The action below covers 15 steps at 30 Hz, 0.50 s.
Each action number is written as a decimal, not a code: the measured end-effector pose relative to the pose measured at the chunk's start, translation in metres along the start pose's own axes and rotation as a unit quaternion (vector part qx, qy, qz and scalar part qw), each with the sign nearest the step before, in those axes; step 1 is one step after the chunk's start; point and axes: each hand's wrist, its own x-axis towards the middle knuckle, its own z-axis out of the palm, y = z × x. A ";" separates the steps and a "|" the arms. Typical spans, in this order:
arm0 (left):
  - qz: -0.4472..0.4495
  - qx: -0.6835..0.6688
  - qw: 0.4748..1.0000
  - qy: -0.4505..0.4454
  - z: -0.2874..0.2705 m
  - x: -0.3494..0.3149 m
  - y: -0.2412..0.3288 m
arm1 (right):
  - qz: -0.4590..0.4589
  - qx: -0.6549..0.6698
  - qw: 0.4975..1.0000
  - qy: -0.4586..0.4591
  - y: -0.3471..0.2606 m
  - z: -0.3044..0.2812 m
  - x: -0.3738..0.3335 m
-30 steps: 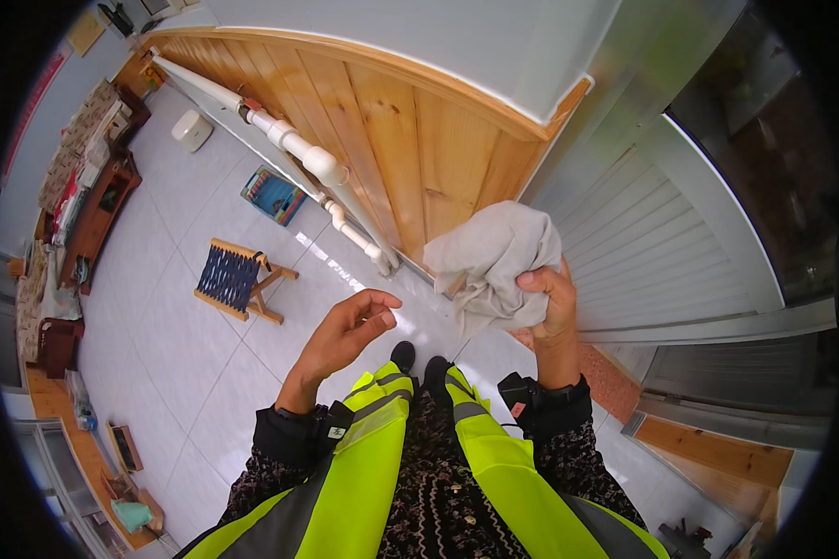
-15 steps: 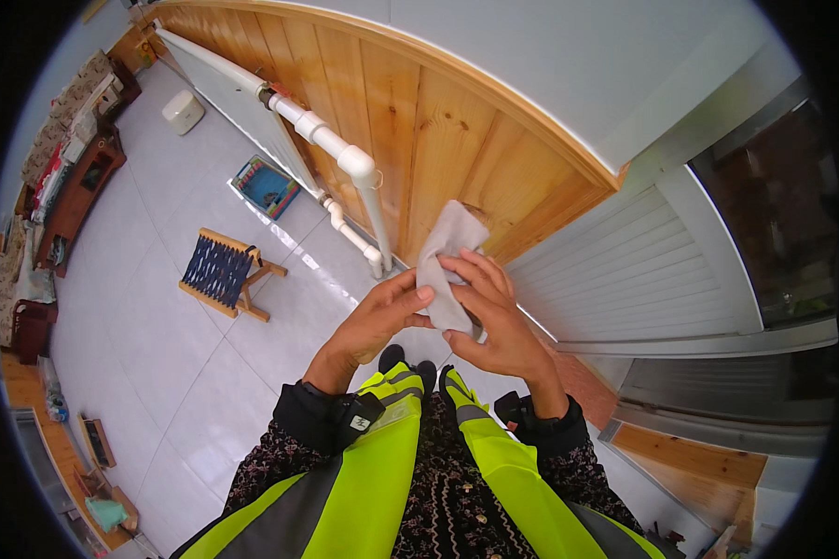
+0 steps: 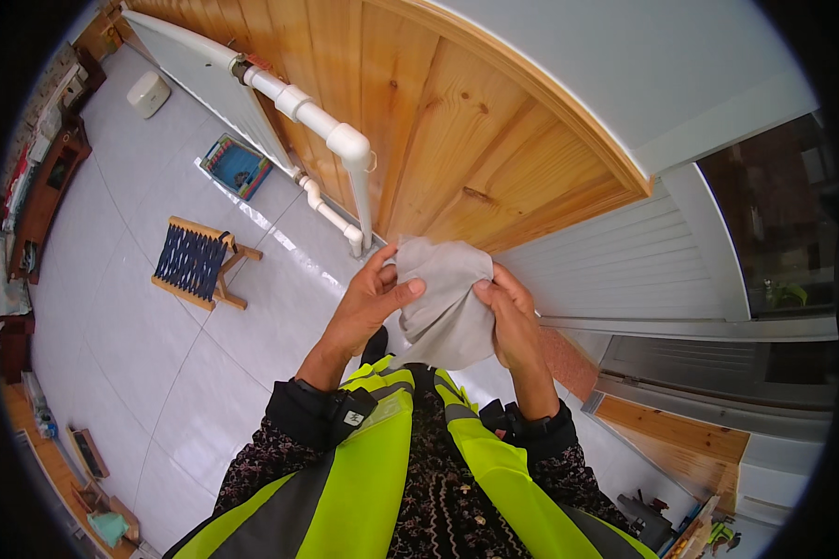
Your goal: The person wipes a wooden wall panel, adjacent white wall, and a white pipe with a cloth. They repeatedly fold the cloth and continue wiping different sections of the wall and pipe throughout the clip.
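Observation:
A light grey cloth (image 3: pixel 447 312) hangs spread between my two hands, in front of my body and above the floor. My left hand (image 3: pixel 371 296) pinches its left edge, the thumb lying over the front and the fingers behind. On the opposite side, my right hand (image 3: pixel 513 312) grips the right edge with its thumb on top. The cloth's lower part droops in loose folds, and its upper edge overlaps the wood panelling in view. Parts of the fingers are hidden behind the cloth.
Wood panelling (image 3: pixel 410 112) with white pipes (image 3: pixel 345 144) runs ahead of me. A folding stool (image 3: pixel 196 264) with dark webbing and a blue basket (image 3: pixel 237 167) stand on the tiled floor to the left. At right is a white door (image 3: pixel 643 270); a brown cabinet (image 3: pixel 56 191) is far left.
The cloth has gone from a folded, narrow bundle to a wider spread. My hands have moved apart, each now at one side of it. The view has shifted slightly.

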 end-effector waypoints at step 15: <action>0.124 -0.041 0.989 0.076 0.006 -0.009 0.032 | -0.048 -0.095 0.994 0.002 0.002 -0.025 0.009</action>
